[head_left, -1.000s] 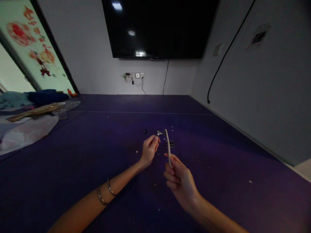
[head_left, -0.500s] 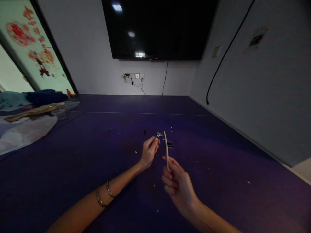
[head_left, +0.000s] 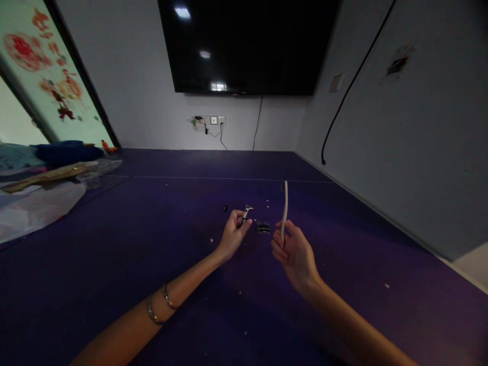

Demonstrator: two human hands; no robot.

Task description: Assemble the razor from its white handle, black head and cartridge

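Note:
My left hand (head_left: pixel 232 236) is closed around the dark handle of a small razor (head_left: pixel 248 208), whose silver T-shaped head points up and away. In my right hand (head_left: pixel 296 256), closed fingers grip the lower end of a pale toothbrush (head_left: pixel 285 203). It stands nearly upright, its dark bristles facing left, apart from the razor. Between the hands, on the purple surface, lies a small dark rectangular piece (head_left: pixel 263 227) with a clear-looking edge; its exact kind is unclear. A tiny black part (head_left: pixel 225 208) rests beyond my left hand.
The purple surface (head_left: pixel 171 315) is dotted with small white scraps. Clothes (head_left: pixel 70 152), cardboard (head_left: pixel 46 177) and plastic sheeting (head_left: pixel 46 211) lie at the left. A television (head_left: pixel 244 46) hangs on the far wall above sockets (head_left: pixel 213 120). A black cable (head_left: pixel 345 96) runs down the right wall.
My right hand has moved the toothbrush right and away from the razor, raising it more upright. My left hand has turned, showing more of the razor's handle. The dark rectangular piece is now uncovered.

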